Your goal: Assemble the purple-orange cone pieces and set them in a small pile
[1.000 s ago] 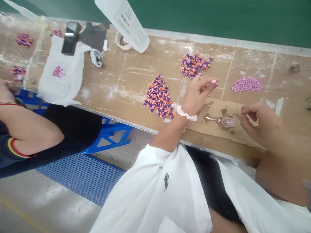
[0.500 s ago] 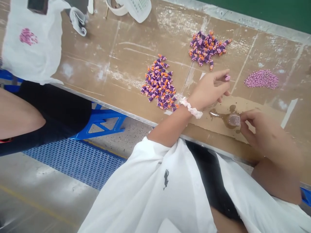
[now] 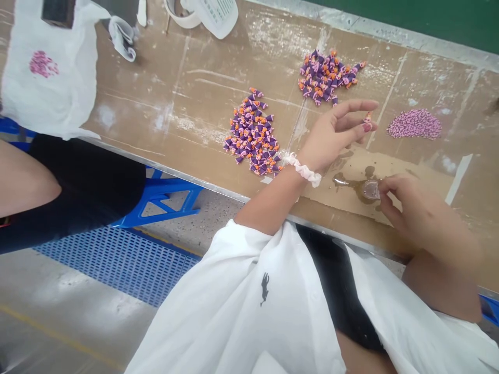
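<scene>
Pinches figure (image 3: 367,118) in left hand (image 3: 330,131); holds right hand (image 3: 415,208) at clear dish (image 3: 369,190) near front edge of surface (image 3: 202,111), unclear if gripping.

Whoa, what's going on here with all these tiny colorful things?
A person is working with small pieces at a table. The left hand pinches one little piece with orange and pink on it. The right hand has its fingertips at the edge of a small clear, round thing; whether it grips it is hard to tell. Two piles of purple, orange and pink pieces lie on one side, and a pile of tiny pink bits on the other.
</scene>
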`<state>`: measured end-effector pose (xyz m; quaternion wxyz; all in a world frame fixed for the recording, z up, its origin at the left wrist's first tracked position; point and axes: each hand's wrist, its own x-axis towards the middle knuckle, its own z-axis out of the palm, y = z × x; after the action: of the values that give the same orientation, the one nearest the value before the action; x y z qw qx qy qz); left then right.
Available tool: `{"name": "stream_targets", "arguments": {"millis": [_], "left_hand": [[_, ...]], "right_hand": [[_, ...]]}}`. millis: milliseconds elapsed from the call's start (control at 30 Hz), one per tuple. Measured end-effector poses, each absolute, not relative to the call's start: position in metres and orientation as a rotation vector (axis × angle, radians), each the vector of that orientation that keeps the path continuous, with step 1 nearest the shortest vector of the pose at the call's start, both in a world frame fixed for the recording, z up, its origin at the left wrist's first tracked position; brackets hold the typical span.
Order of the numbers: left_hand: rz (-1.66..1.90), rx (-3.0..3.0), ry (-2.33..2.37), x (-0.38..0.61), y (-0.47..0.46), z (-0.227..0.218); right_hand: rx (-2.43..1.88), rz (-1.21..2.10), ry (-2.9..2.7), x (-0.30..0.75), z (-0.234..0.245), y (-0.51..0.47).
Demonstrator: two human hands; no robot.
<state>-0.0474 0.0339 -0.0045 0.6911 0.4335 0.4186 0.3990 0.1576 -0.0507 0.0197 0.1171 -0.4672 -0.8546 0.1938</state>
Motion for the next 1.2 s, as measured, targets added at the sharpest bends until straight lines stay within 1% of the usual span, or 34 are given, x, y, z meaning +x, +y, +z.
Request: {"name": "stream_targets", "arguments": {"millis": [100, 200, 300, 367, 467, 567, 767, 1200], "left_hand": [[0.876, 0.915, 0.886, -0.047, 0.033, -0.003], [0.842, 0.819, 0.777, -0.046, 0.031, 0.000], [0.786, 0.715, 0.695, -0.041, 0.025, 0.004], [0.703, 0.684, 0.647, -0.037, 0.020, 0.006], [0.559, 0.673, 0.544, -0.033, 0.014, 0.005], [0.493, 0.645, 0.452, -0.030, 0.010, 0.002], [0.480, 0.651, 0.385, -0.026, 0.007, -0.004], [0.479, 0.774, 0.431, -0.026, 0.006, -0.006]], "right_hand": [[-1.434, 0.634, -2.326, 0.159, 0.023, -0.052], [-1.413, 0.696, -1.954, 0.157, 0.022, -0.052], [-1.291, 0.676, -1.649, 0.152, 0.017, -0.051], [-1.243, 0.612, -1.561, 0.148, 0.014, -0.049], [-1.191, 0.538, -1.543, 0.143, 0.013, -0.048], [-1.177, 0.492, -1.584, 0.140, 0.016, -0.048], [-1.184, 0.443, -1.662, 0.140, 0.019, -0.051], [-1.200, 0.536, -1.756, 0.143, 0.015, -0.054]]}}
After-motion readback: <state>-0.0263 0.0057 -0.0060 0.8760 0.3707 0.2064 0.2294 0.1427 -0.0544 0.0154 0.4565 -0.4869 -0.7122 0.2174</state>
